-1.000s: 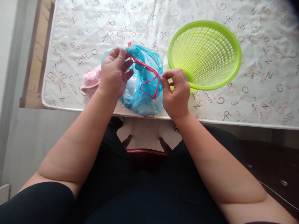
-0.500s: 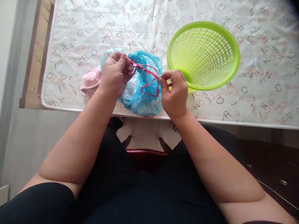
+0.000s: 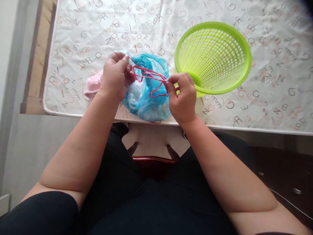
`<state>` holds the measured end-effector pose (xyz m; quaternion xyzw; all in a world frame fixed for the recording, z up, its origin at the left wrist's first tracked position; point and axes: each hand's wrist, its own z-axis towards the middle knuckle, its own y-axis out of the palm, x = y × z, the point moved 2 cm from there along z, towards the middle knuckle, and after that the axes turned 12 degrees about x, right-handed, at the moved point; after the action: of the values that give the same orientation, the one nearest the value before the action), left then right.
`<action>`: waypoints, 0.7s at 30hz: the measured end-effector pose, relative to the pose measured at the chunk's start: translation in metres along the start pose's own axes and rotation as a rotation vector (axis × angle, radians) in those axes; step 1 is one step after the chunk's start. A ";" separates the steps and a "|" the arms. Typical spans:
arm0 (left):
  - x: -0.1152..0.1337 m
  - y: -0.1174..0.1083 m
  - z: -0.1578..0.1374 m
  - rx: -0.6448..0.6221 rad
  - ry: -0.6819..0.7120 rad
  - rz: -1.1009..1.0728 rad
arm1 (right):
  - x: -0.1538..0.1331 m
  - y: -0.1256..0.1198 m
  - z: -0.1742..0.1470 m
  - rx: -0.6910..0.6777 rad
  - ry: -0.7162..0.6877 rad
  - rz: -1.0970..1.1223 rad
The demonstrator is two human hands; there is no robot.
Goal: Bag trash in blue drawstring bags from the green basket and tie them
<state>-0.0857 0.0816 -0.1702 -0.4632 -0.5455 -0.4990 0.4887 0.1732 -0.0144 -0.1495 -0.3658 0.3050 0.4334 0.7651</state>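
A looped red string is stretched between my two hands above a blue plastic bag. My left hand pinches one end of the string, with its fingers partly hidden behind the thumb. At the other end, the thumb and forefinger of my right hand pinch the string near a small dark tip. The crumpled bag lies on the table beneath the string, with whitish plastic showing in it. Pink cloth lies left of the bag, partly covered by my left hand.
A green mesh basket lies tipped on its side, just beyond my right hand. Under everything is a white tablecloth printed with letters. The table's front edge runs close to my lap, and a red-edged seat shows below.
My left hand has moved slightly left, drawing the red string out longer and spreading its loops. My right hand stays almost where it was.
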 end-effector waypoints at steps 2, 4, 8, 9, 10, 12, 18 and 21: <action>-0.001 -0.001 0.002 0.048 -0.040 -0.024 | -0.001 0.000 0.000 0.002 -0.013 0.000; -0.004 -0.003 0.003 0.084 -0.069 0.000 | -0.002 0.000 0.000 0.011 -0.032 -0.001; -0.015 -0.013 0.009 0.206 0.052 0.212 | -0.003 0.001 -0.001 0.009 -0.046 -0.001; -0.016 -0.014 0.009 0.250 0.170 0.289 | -0.003 0.001 -0.001 0.010 -0.046 -0.004; -0.013 -0.014 0.006 0.290 0.317 0.367 | -0.002 0.002 -0.001 0.014 -0.047 -0.010; -0.001 -0.006 -0.006 0.362 0.621 0.501 | -0.002 0.003 -0.002 0.021 -0.049 -0.022; 0.051 0.049 -0.057 0.100 0.852 0.597 | -0.002 0.003 -0.001 0.025 -0.055 -0.036; 0.049 0.061 -0.064 -0.121 0.695 0.593 | -0.004 0.003 -0.001 0.011 -0.033 -0.030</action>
<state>-0.0247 0.0226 -0.1140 -0.4324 -0.1630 -0.4942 0.7363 0.1688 -0.0161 -0.1477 -0.3591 0.2893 0.4261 0.7784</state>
